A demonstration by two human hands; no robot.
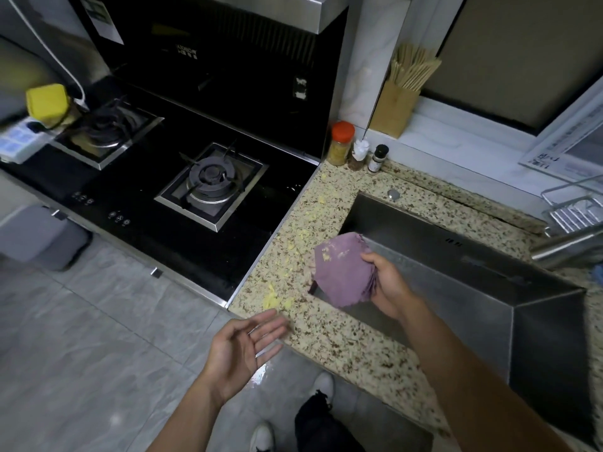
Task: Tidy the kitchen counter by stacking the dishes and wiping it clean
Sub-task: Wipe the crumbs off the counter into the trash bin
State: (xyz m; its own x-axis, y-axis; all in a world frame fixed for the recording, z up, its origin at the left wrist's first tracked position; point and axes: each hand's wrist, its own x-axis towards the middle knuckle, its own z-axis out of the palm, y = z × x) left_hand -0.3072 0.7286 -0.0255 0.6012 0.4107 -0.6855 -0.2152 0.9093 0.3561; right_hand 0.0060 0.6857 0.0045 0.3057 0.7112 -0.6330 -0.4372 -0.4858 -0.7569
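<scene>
Left hand (241, 350): nearest the lens, it was released, palm up, fingers spread and slack, holding nothing. It hung just off the front edge of the tabletop (342, 340), by my reading cupped there as a catcher for whatever got swept off.
Right hand (388, 285): fingers and thumb were grasping the bunched purple cloth (339, 272), lifted clear of the stone.
Cloth: it sat above the near-left corner of the sink (456, 288), with yellow specks clinging to its face. Holding it over the basin probably let loose bits drop in there and not on the floor.
Crumbs (272, 300): yellow scraps ran along the strip of tabletop between the hob (208, 187) and the sink, thickest near the front edge, just beside the left fingertips.
Dishes: none showed on this stretch. A wire rack (571, 213) sat at far right, too blurred to tell what it held.
Back corner: spice jars (342, 143) stood tucked against the wall, well apart from the mess.
Stage: wiping was under way, with plenty left to gather.
Next move: bring the cloth down behind the heap and draw it toward the waiting palm.
Risk: a fast sweep could scatter crumbs past the hand onto the floor.
</scene>
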